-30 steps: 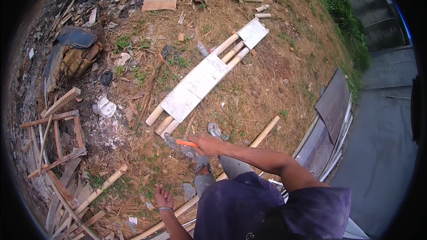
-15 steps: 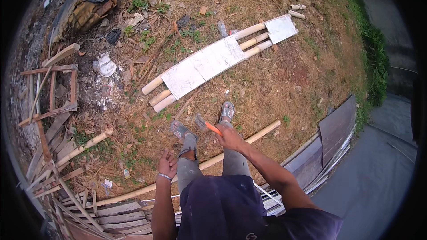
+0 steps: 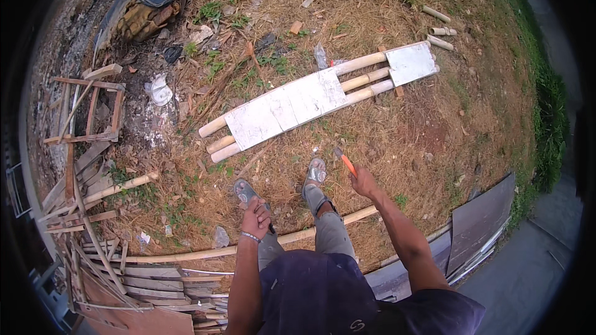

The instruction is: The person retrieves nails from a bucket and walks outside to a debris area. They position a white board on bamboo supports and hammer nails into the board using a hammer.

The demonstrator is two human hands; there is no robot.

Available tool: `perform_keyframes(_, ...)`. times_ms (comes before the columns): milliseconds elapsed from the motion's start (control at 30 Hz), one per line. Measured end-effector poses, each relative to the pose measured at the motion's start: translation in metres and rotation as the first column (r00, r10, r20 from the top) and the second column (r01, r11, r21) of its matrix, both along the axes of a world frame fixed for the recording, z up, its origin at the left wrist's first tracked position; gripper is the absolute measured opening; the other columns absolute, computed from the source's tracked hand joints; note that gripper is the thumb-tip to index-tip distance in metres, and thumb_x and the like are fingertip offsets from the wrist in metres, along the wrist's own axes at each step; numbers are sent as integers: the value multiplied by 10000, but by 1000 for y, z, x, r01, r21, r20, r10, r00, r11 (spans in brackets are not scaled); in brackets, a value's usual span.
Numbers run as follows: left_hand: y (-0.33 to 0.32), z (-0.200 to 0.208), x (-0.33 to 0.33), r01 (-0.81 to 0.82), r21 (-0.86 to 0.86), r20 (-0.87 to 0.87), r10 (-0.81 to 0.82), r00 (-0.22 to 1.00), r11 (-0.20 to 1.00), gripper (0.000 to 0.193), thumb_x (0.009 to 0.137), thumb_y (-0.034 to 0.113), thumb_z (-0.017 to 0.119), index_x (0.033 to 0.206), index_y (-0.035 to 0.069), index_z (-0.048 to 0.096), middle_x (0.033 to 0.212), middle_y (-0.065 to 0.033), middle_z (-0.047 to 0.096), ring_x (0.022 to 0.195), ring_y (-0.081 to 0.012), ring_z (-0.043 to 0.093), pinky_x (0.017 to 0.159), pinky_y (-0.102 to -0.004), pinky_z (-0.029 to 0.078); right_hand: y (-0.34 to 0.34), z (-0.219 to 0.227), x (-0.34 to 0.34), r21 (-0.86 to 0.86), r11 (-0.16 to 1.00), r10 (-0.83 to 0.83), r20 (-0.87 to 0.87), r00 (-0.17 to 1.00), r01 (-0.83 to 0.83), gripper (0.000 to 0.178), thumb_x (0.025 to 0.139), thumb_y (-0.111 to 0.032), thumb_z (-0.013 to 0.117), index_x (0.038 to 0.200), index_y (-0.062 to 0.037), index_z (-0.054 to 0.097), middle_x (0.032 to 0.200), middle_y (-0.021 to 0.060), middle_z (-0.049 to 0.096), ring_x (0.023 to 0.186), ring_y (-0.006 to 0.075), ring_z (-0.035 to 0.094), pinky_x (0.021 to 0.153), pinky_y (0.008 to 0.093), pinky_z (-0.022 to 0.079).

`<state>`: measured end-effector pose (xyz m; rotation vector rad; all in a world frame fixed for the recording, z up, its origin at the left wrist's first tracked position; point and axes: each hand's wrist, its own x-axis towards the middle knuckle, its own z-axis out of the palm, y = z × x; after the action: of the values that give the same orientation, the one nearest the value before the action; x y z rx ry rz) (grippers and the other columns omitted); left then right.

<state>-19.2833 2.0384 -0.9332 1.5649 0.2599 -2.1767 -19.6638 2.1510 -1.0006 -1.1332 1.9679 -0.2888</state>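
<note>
Right hand (image 3: 363, 181): at 3 o'clock of frame centre, fingers wrapped around the orange handle of a hammer (image 3: 343, 161); the dark head points toward 11 o'clock, up and away from the fist, held in the air above dry grass.

Left hand (image 3: 256, 217): at 6 o'clock of centre, hanging beside the thigh, fingers curled loosely inward; a small dark item shows just under it, too small to identify. A bracelet sits on the wrist.

Feet: two sandalled feet (image 3: 315, 172) on the straw-covered ground, just at 9 o'clock of the hammer.

Bamboo frame (image 3: 363, 79): three pale poles lying side by side, running from 8 o'clock to 2 o'clock, at 12 o'clock of the feet and near them. White panels (image 3: 285, 107) lie across the poles, a long run over the lower half and a separate square panel at the far end.

Long bamboo pole (image 3: 186, 253): on the ground behind the heels, running toward 3 o'clock.

Wooden scrap pile (image 3: 87, 118): slats and a broken frame at 9 o'clock.

Dark sheet boards (image 3: 481, 223): stacked at 4 o'clock, along the pavement edge.
</note>
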Motion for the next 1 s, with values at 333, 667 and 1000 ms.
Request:
perform_keyframes(333,34,11,-30,87,92,-84,-79,993,992,276,1010,332,517,982,58,539,566,67,266,451,-55,306,343,-218,207,0,-50,-83,32,978,-192,-263,946,207,304,853,-235,612,1004,22,553,791,280,628,804,485,620,657,531,474)
perform_keyframes(667,-30,-91,114,-198,50,93,193,977,979,221,992,300,535,892,104,557,560,61,279,443,-53,312,329,-212,213,-97,-171,-71,-28,989,115,-460,880,-144,279,842,-255,599,953,1,574,832,289,628,797,481,617,686,521,493)
perform_keyframes(1000,-100,-241,210,-252,-92,329,268,906,963,202,987,269,556,933,76,577,565,63,281,436,-49,284,328,-213,200,-350,-265,-46,-88,994,23,-368,930,-59,397,902,-352,636,884,39,573,781,295,630,770,476,619,684,503,474)
